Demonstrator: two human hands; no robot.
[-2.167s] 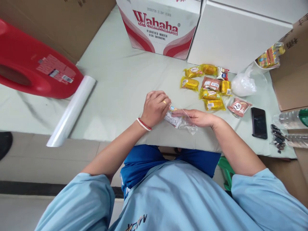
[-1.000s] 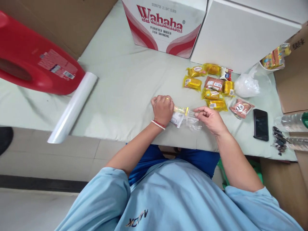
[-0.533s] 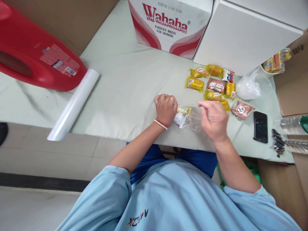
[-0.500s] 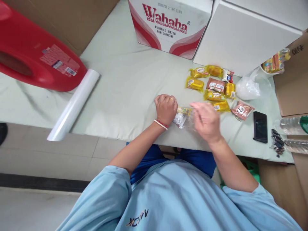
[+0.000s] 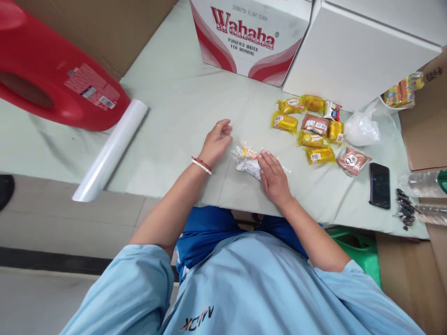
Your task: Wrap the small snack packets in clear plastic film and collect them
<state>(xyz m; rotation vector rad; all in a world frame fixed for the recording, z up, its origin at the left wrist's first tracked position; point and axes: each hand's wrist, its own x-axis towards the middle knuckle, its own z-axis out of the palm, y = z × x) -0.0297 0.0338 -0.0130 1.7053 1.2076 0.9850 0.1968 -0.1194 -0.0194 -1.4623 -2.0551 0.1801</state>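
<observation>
R hand (image 5: 274,174) is flat w/ fingers together, pressing on the right part of the white printed packet (image 5: 248,165), which lies on the table (image 5: 167,139) in front of the Wahaha carton (image 5: 244,39); L hand (image 5: 215,142) is half open, holding nothing, beside the packet. Clear film (image 5: 236,152) shows at this packet's end, but if it's sealed, I can't tell; the yellow snack packs (image 5: 284,122), right-front of the carton, lie loose, w/o added film visible; film roll (image 5: 111,149) is left-front of carton.
</observation>
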